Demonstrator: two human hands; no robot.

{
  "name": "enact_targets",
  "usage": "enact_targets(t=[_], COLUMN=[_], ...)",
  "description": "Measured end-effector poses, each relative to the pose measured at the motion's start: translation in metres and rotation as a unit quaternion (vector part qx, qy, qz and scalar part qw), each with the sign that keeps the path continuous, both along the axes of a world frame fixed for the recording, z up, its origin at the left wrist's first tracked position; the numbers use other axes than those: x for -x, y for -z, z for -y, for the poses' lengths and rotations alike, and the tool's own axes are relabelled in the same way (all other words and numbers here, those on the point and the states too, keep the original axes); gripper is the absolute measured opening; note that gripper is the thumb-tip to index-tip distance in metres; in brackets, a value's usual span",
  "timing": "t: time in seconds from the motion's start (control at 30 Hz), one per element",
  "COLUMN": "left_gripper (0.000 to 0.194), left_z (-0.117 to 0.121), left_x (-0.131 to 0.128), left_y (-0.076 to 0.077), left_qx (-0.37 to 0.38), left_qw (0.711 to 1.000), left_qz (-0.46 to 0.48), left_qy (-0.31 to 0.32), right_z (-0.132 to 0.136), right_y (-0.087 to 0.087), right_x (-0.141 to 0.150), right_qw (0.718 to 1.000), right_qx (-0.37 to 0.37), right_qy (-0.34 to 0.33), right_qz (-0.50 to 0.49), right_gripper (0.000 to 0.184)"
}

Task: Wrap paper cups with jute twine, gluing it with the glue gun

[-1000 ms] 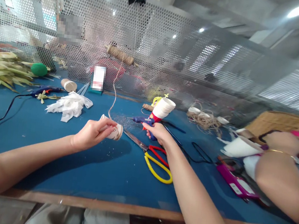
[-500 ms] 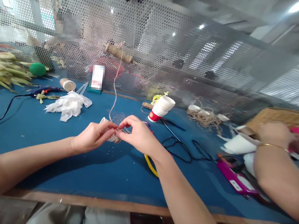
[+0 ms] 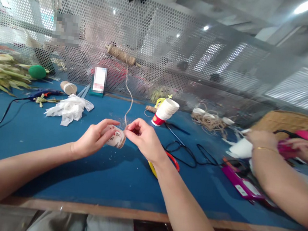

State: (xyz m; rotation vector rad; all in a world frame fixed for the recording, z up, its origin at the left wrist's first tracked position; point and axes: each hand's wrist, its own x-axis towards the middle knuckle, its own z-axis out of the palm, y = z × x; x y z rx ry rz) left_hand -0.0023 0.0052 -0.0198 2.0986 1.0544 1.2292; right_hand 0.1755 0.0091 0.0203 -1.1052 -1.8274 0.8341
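A printed paper cup point(image 3: 117, 138) lies on its side in my left hand point(image 3: 93, 138), whose thumb and fingers close around its left end. Something brown, perhaps wound twine, rings the cup's right end. My right hand point(image 3: 145, 138) pinches a strand of twine point(image 3: 128, 101) just right of the cup. That strand runs up to a twine spool point(image 3: 121, 55) hung on the perforated screen. Yellow-and-red scissors handles point(image 3: 175, 161) show partly under my right wrist.
Stacked paper cups point(image 3: 166, 112) lean behind my right hand. White cloth scraps point(image 3: 70, 109), a glue gun point(image 3: 43, 93) and corn husks point(image 3: 1, 72) are at left. At right, a co-worker's arm point(image 3: 278, 170) reaches over the table near a purple device point(image 3: 242, 185).
My right hand has moved right, away from my left, drawing the twine with it. More of the cup's printed side shows. The co-worker's hands have shifted left.
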Motion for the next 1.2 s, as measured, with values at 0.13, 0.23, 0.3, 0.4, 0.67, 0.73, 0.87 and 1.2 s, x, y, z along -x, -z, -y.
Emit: enact_targets(t=[0.13, 0.23, 0.3, 0.4, 0.67, 0.73, 0.87, 1.2], left_gripper=[0.029, 0.029, 0.029, 0.029, 0.028, 0.027, 0.027, 0.026], left_z=[0.0013, 0.0025, 0.0033, 0.0041, 0.0053, 0.0057, 0.0065, 0.0066], left_x=[-0.0005, -0.0007, -0.0006, -0.0002, -0.0003, -0.0006, -0.0001, 0.0014], left_y=[0.0004, 0.0001, -0.0006, -0.0015, -0.0019, -0.0024, -0.0037, -0.0029], left_qx=[-0.006, -0.013, -0.014, -0.018, -0.038, -0.047, -0.064, -0.083], left_qw=[1.000, 1.000, 1.000, 0.999, 0.999, 0.998, 0.998, 0.996], left_qz=[0.002, 0.006, 0.005, 0.003, 0.004, 0.005, 0.003, 0.010], left_qy=[0.016, 0.024, 0.026, 0.026, 0.029, 0.028, 0.024, 0.028], right_z=[-0.0016, -0.0029, -0.0035, -0.0039, -0.0048, -0.0053, -0.0055, -0.0040], right_y=[0.0023, 0.0031, 0.0035, 0.0035, 0.0038, 0.0046, 0.0056, 0.0063], right_x=[0.0013, 0.0006, -0.0004, -0.0016, -0.0020, -0.0022, -0.0023, -0.0014], right_qw=[0.999, 0.998, 0.998, 0.998, 0.998, 0.998, 0.998, 0.997], right_qx=[-0.024, -0.023, -0.016, -0.012, -0.007, -0.006, -0.001, 0.033], right_qy=[-0.019, -0.006, 0.006, 0.019, 0.027, 0.026, 0.027, 0.014], right_qz=[-0.044, -0.057, -0.057, -0.054, -0.047, -0.050, -0.052, -0.070], right_gripper=[0.021, 0.015, 0.013, 0.012, 0.012, 0.012, 0.012, 0.013])
